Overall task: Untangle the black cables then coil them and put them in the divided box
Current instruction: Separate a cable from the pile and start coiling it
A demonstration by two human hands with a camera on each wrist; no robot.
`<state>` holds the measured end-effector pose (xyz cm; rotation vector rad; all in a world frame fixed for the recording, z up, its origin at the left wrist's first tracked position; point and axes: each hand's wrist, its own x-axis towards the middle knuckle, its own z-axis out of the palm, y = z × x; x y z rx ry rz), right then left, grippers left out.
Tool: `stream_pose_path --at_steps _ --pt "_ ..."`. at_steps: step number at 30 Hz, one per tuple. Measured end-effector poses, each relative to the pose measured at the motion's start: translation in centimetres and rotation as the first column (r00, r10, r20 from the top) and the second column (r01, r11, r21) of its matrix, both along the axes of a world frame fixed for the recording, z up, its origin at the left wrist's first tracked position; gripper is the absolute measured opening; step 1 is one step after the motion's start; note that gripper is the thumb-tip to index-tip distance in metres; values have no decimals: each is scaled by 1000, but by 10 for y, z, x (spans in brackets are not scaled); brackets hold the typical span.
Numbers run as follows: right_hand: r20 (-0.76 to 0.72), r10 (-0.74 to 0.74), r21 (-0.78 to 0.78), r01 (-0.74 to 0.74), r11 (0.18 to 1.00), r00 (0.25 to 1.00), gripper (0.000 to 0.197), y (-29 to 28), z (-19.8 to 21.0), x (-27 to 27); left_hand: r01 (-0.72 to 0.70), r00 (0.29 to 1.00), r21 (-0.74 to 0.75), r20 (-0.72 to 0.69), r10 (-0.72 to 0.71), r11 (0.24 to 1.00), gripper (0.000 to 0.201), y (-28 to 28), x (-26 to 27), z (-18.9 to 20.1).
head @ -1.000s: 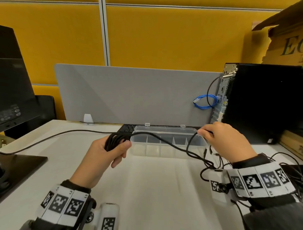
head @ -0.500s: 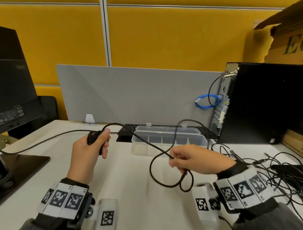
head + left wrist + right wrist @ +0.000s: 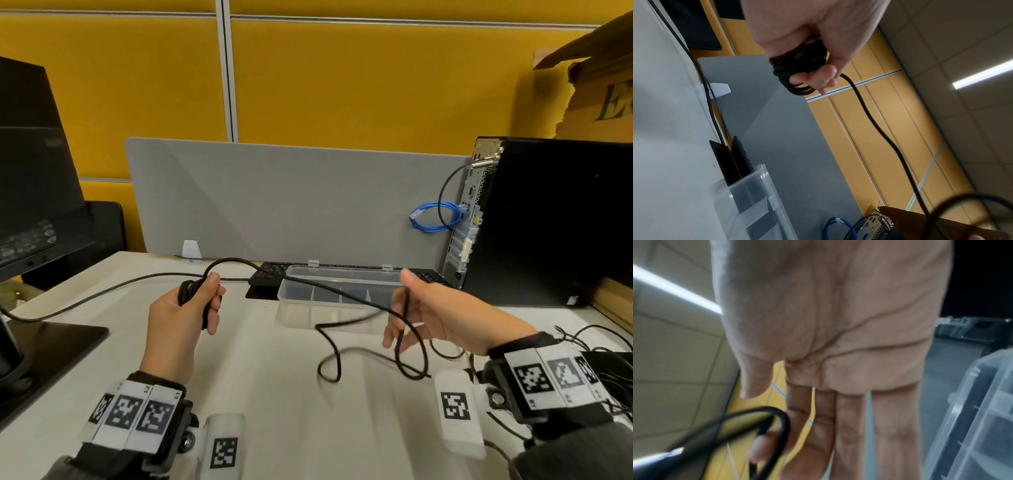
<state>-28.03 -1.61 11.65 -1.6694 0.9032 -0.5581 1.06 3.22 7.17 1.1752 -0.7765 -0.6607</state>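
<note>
My left hand (image 3: pixel 185 315) grips a small coil of black cable (image 3: pixel 190 291) above the white desk; the left wrist view shows the coil (image 3: pixel 799 65) wound through the curled fingers. The free length of that cable (image 3: pixel 325 286) arcs up from the fist, crosses in front of the clear divided box (image 3: pixel 342 274) and hangs over the index finger of my right hand (image 3: pixel 435 318). That hand's fingers are straight and spread, plain in the right wrist view, where the cable (image 3: pixel 784 426) loops over one finger. Slack cable (image 3: pixel 329 370) curls on the desk below.
A tangle of more black cables (image 3: pixel 599 359) lies at the right edge. Behind the box are a keyboard (image 3: pixel 270 270) and a grey divider (image 3: pixel 291 198). A PC tower (image 3: pixel 548 222) stands right, a monitor (image 3: pixel 30 171) left; its lead (image 3: pixel 102 291) crosses the desk.
My right hand left the box, drew the cable toward me, then swung right and opened its fingers. My left hand shifted left with the coil, keeping its grip.
</note>
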Motion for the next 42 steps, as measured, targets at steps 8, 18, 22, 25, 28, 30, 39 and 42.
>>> stream_pose_path --at_steps 8,18,22,25,28,30,39,42 --pt "577 -81 87 37 996 813 32 -2 6 -10 -9 999 29 -47 10 1000 23 -5 10 -7" --pt "818 -309 250 183 951 486 18 8 17 13 223 959 82 162 -234 971 32 -6 -16 -14" --pt "737 -261 231 131 964 623 22 14 15 22 366 903 104 199 -380 925 35 -2 -27 -12" --pt "638 -231 171 157 973 734 15 16 14 22 333 923 106 166 -347 937 35 -2 -22 -11" --pt "567 -274 78 280 957 777 14 11 18 9 191 979 84 53 -196 978 32 -6 -6 -12" --pt "560 -348 23 407 913 751 13 5 22 -6 92 995 67 -33 -90 994 25 -7 9 -12" --pt "296 -696 -669 662 338 654 14 -18 13 -64 -85 989 48 -114 90 995 17 -10 29 -14" --pt "73 -857 -822 518 238 510 30 -20 8 -78 -76 992 56 -93 81 996 18 -11 27 -14"
